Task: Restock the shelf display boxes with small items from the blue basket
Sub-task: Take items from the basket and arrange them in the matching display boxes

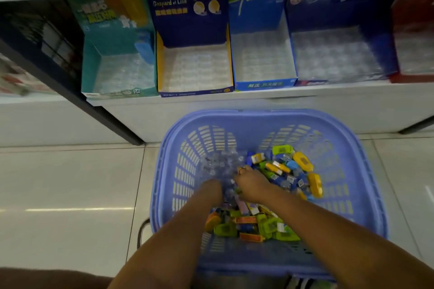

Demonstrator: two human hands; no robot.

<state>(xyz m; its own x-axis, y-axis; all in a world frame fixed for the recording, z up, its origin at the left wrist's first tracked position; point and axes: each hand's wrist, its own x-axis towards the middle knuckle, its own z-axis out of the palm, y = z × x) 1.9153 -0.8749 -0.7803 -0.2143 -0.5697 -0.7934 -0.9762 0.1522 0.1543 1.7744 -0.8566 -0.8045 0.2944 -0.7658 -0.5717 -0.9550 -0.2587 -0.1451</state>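
1. A person bends over a blue basket [352, 185] on the tiled floor [70, 183], both bare arms reaching down into it.
2. The basket stands just in front of a low white shelf [305, 98] and holds a heap of small packets [300, 169] in yellow, green, blue and orange, spread across its right side and near end.
3. A clear plastic tray [218, 162] lies against the basket's left inner wall, tilted up over the packets.
4. The left hand [212, 189] is pushed in under the near edge of the tray; its fingers are hidden behind the plastic, so whether they grasp anything cannot be told.
5. The right hand [251, 182] rests on the heap beside the tray, fingers curled down among the packets, apparently closing on some of them, though blur hides just what it holds.
6. On the shelf, five display boxes stand side by side: a teal box [94, 70], a navy box [195, 94], a blue box [265, 85], a dark blue box [385, 54] and a red box [413, 19], each lined with a clear dimpled insert.
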